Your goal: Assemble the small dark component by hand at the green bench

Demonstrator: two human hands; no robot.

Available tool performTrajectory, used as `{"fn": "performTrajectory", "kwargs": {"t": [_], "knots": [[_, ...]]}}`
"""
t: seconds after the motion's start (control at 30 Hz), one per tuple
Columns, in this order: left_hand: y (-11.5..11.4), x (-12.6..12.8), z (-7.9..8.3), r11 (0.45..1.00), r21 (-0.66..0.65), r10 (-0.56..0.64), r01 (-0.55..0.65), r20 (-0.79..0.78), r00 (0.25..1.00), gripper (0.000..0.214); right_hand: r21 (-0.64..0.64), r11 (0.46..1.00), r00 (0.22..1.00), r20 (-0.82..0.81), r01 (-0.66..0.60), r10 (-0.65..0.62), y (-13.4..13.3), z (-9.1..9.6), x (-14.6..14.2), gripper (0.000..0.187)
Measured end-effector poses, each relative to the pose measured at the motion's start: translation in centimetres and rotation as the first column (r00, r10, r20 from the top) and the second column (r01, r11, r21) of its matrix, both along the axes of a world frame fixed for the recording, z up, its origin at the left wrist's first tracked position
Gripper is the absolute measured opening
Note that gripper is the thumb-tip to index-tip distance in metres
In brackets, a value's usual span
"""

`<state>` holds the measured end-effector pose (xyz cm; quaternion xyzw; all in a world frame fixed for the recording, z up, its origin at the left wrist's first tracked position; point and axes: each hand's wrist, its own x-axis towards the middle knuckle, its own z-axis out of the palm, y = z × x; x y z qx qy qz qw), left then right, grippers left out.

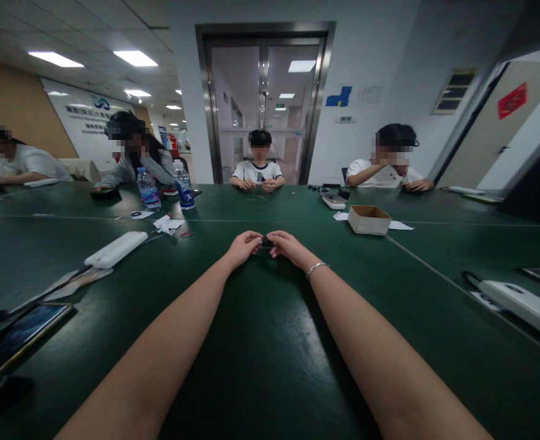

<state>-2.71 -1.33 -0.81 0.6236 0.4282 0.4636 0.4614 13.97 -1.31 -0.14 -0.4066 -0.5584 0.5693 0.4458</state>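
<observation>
Both my arms stretch forward over the dark green table (260, 318). My left hand (244, 247) and my right hand (288, 249) almost meet above the tabletop. Between their fingertips they pinch a small black object (266, 242), one hand at each side of it. It is too small and dark for me to make out its kind. A silver bracelet (317, 267) circles my right wrist.
To the left lie a white power strip (118, 247) and a phone (33, 330); two bottles (184, 189) stand beyond. An open box (369, 221) is at the right, with another power strip (526, 305) nearer. Several people sit around the table, one person (257, 168) opposite.
</observation>
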Motion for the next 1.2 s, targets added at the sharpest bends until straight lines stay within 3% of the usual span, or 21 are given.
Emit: {"fn": "performTrajectory", "kwargs": {"t": [0.07,0.2,0.33,0.5,0.67,0.8,0.93,1.1,1.2], "knots": [[0.02,-0.01,-0.02,1.000,0.001,-0.005,0.005,0.003,1.000,0.017,-0.008,1.000,1.000,0.008,0.013,-0.013,-0.06,0.06,-0.01,0.009],[-0.14,0.00,0.16,1.000,-0.003,-0.005,0.005,0.000,1.000,0.019,0.003,1.000,0.999,0.036,0.003,-0.003,-0.01,0.00,-0.02,0.025],[-0.40,0.05,0.42,1.000,-0.008,0.002,-0.002,0.000,1.000,0.018,0.011,1.000,0.999,0.048,0.016,-0.017,0.15,-0.16,-0.09,0.008],[-0.51,0.03,0.48,1.000,-0.003,-0.001,0.001,-0.008,1.000,0.019,0.025,1.000,0.999,0.035,-0.007,0.006,0.22,-0.24,-0.07,0.023],[-0.39,0.02,0.45,1.000,-0.006,0.006,-0.006,-0.008,1.000,0.018,0.018,1.000,0.999,0.033,0.008,-0.009,0.23,-0.25,-0.01,0.010],[-0.32,0.06,0.39,1.000,-0.007,0.006,-0.006,-0.003,1.000,0.017,0.026,0.999,1.000,0.008,-0.029,0.028,0.06,-0.14,0.05,0.026],[-0.36,0.10,0.37,1.000,-0.012,0.008,-0.008,0.010,1.000,0.017,0.013,1.000,1.000,0.011,0.011,-0.011,0.10,-0.20,-0.01,0.009],[-0.29,0.01,0.31,1.000,-0.006,0.003,-0.003,0.005,1.000,0.019,0.032,1.000,1.000,0.026,0.001,-0.002,0.37,-0.43,0.00,0.024],[-0.25,-0.03,0.28,1.000,-0.014,0.008,-0.008,0.002,1.000,0.018,0.016,1.000,1.000,0.008,0.019,-0.019,0.36,-0.39,-0.03,0.010]]}}
